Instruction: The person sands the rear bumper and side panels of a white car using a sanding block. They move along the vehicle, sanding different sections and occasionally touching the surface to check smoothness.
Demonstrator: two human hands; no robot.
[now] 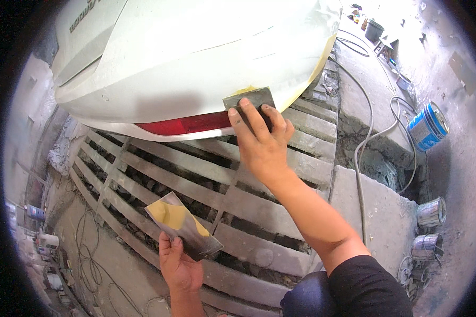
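Note:
My right hand presses a dark flat filler spreader against the white car bumper, just above the right end of a red reflector. Yellow body filler shows along the spreader's upper edge. More yellow coats the bumper's right edge. In my left hand is a rectangular metal-looking plate, tilted, held at its lower edge between thumb and fingers. A patch of yellow filler covers the plate's upper end. Thin dark scratch lines cross the bumper higher up.
Slotted concrete floor grating lies beneath the bumper. To the right, a grey hose loops over broken concrete. A blue paint can and open metal cans stand farther right. Black cables lie at left.

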